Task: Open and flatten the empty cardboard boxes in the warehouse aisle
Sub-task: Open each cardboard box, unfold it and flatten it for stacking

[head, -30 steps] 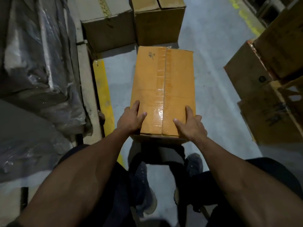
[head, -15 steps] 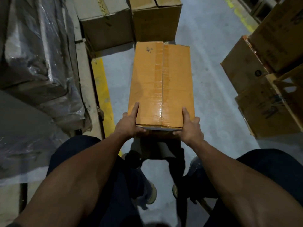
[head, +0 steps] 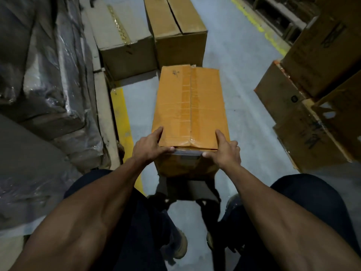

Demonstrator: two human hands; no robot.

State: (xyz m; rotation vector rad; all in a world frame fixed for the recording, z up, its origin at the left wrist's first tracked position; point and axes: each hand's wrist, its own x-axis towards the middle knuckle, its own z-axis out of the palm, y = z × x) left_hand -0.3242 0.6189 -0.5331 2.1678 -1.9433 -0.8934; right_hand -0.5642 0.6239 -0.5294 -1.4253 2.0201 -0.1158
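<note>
An orange-brown cardboard box (head: 190,106) stands on the grey aisle floor in front of me, its top flaps taped shut along the middle seam. My left hand (head: 149,146) grips the near left corner of the top, thumb under the flap edge and fingers on top. My right hand (head: 225,151) grips the near right corner the same way. The near flap edge is lifted slightly, and a pale gap shows under it.
Two closed brown boxes (head: 176,34) stand just beyond the orange one. A stack of boxes (head: 316,98) lines the right side. Plastic-wrapped goods (head: 48,75) on a pallet fill the left, beside a yellow floor stripe (head: 121,114). My legs and shoes are below.
My hands slid from lying flat on the box top to gripping its near edge. The near flap edge has lifted a little, and the box now looks closer.
</note>
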